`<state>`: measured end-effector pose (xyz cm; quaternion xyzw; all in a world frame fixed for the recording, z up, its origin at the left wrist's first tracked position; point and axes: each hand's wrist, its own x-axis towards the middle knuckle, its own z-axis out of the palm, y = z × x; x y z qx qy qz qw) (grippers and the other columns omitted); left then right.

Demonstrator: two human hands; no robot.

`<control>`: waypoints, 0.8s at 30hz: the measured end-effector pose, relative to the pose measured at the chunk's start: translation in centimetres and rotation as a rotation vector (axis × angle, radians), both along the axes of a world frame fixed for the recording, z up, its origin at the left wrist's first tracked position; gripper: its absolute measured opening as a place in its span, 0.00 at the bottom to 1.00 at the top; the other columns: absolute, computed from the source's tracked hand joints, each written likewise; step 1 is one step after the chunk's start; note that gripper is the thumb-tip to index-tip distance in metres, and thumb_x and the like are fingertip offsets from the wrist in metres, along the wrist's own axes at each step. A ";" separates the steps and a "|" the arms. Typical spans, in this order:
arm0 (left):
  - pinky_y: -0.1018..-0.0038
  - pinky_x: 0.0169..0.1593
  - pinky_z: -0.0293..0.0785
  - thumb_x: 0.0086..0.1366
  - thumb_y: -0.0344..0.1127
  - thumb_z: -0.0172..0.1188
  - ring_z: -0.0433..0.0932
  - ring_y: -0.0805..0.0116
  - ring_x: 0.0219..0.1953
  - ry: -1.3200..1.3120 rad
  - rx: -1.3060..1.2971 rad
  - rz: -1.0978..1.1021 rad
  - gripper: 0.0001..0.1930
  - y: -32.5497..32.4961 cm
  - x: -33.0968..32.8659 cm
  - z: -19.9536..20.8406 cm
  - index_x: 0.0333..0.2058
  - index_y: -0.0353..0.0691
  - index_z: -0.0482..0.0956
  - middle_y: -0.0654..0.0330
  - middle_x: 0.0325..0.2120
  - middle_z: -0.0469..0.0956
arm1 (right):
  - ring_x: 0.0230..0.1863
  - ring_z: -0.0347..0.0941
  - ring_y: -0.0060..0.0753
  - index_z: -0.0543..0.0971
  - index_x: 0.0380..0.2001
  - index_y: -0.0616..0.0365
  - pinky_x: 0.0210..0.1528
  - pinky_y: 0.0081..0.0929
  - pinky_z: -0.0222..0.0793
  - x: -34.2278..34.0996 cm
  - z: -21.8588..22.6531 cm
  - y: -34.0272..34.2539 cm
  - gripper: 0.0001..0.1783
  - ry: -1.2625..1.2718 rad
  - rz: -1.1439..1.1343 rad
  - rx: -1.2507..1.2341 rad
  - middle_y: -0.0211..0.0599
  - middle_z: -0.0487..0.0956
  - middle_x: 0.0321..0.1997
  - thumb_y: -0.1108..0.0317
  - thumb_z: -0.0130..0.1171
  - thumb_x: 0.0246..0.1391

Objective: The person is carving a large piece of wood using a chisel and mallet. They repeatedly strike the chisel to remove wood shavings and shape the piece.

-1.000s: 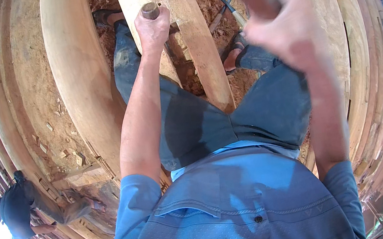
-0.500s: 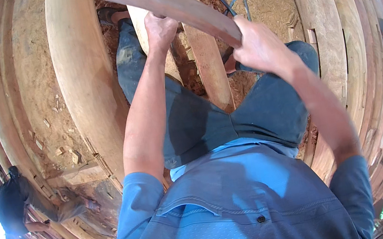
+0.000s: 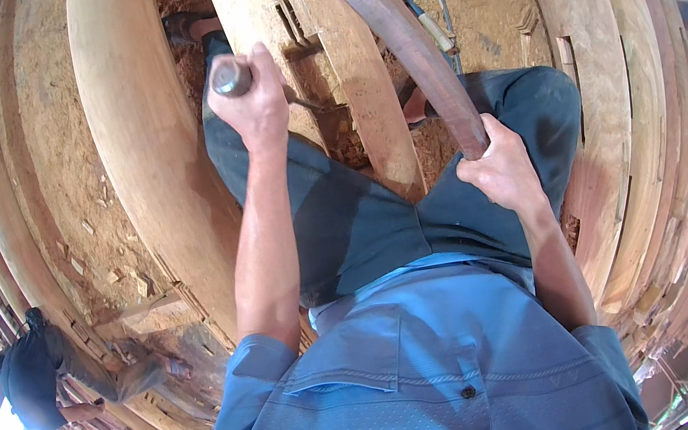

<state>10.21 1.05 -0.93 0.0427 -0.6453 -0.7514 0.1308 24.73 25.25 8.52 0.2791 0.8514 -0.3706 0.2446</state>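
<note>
We see the left hand [image 3: 255, 107] wrapped around the handle of a chisel [image 3: 231, 76], its capped round end facing up and its dark shank slanting toward a cut recess [image 3: 319, 70]; we cannot tell whether the tip touches wood. The right hand [image 3: 500, 168] is closed on the near end of a long, slightly curved wooden club [image 3: 412, 47], whose thick far end lies over the log's right side in our view.

We judge the club stiff and fairly heavy, weighted toward that far end, so the narrower near end is the place to grip. The chisel looks rigid, best held by its handle, below the cap.

The pale log [image 3: 383, 123] runs between the legs, bearing the recess and two narrow slots [image 3: 291, 22]; we expect it to be too heavy to shift easily. Beyond, a pale-handled tool [image 3: 435, 32] lies on the chip-strewn ground [image 3: 482, 4]. Farther out, another log [image 3: 132, 95] lies left, and a co-worker [image 3: 27, 373] bends.
</note>
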 end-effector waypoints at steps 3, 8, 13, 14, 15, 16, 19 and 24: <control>0.78 0.23 0.68 0.65 0.25 0.61 0.72 0.77 0.17 0.078 -0.199 -0.105 0.11 1.0 -3.0 0.1 0.25 0.39 0.69 0.63 0.15 0.74 | 0.26 0.72 0.33 0.74 0.39 0.65 0.29 0.30 0.68 -0.1 0.2 0.0 0.20 0.122 -0.024 -0.049 0.43 0.76 0.29 0.72 0.61 0.38; 0.78 0.22 0.68 0.63 0.26 0.62 0.72 0.77 0.16 0.066 -0.223 -0.101 0.11 1.5 -4.7 -2.8 0.24 0.39 0.69 0.63 0.14 0.73 | 0.19 0.67 0.23 0.74 0.40 0.64 0.20 0.27 0.65 -1.1 0.4 -0.3 0.20 0.229 -0.003 -0.066 0.35 0.73 0.26 0.73 0.60 0.39; 0.76 0.26 0.66 0.59 0.28 0.64 0.66 0.83 0.22 0.001 -0.152 -0.077 0.14 2.4 -4.7 -3.2 0.20 0.37 0.68 0.70 0.16 0.69 | 0.21 0.68 0.23 0.74 0.41 0.64 0.21 0.27 0.66 -1.0 0.4 -0.1 0.22 0.192 0.007 -0.028 0.34 0.73 0.26 0.71 0.61 0.38; 0.76 0.26 0.66 0.59 0.28 0.64 0.66 0.82 0.22 -0.009 -0.169 -0.091 0.13 2.3 -4.9 -3.2 0.20 0.37 0.68 0.70 0.16 0.69 | 0.21 0.68 0.23 0.74 0.42 0.64 0.22 0.27 0.66 -1.1 0.6 -0.2 0.22 0.181 -0.008 -0.044 0.33 0.73 0.26 0.71 0.61 0.38; 0.76 0.26 0.66 0.59 0.29 0.64 0.67 0.82 0.22 -0.019 -0.186 -0.104 0.13 2.2 -5.1 -3.2 0.20 0.37 0.69 0.70 0.16 0.69 | 0.21 0.68 0.22 0.75 0.42 0.63 0.22 0.26 0.66 -1.1 0.8 -0.3 0.22 0.170 -0.023 -0.061 0.33 0.73 0.26 0.71 0.62 0.38; 0.76 0.27 0.67 0.59 0.29 0.64 0.67 0.82 0.22 -0.029 -0.202 -0.117 0.13 2.2 -5.2 -3.2 0.20 0.37 0.69 0.70 0.16 0.69 | 0.22 0.68 0.22 0.75 0.42 0.63 0.23 0.26 0.66 -1.1 1.0 -0.4 0.22 0.159 -0.037 -0.076 0.32 0.73 0.26 0.71 0.62 0.38; 0.76 0.26 0.67 0.59 0.29 0.64 0.67 0.82 0.22 -0.010 -0.271 -0.121 0.12 2.4 -5.5 -3.0 0.20 0.37 0.70 0.70 0.16 0.70 | 0.21 0.68 0.20 0.76 0.43 0.61 0.24 0.23 0.67 -1.4 1.7 -0.3 0.23 0.204 -0.031 -0.114 0.30 0.73 0.26 0.71 0.63 0.38; 0.76 0.23 0.69 0.61 0.29 0.63 0.72 0.79 0.17 0.064 -0.298 -0.162 0.11 1.9 -4.6 -3.6 0.21 0.38 0.73 0.65 0.14 0.74 | 0.22 0.68 0.15 0.79 0.37 0.61 0.25 0.19 0.66 -7.2 8.6 -0.1 0.17 0.566 -0.184 -0.191 0.27 0.76 0.26 0.71 0.67 0.39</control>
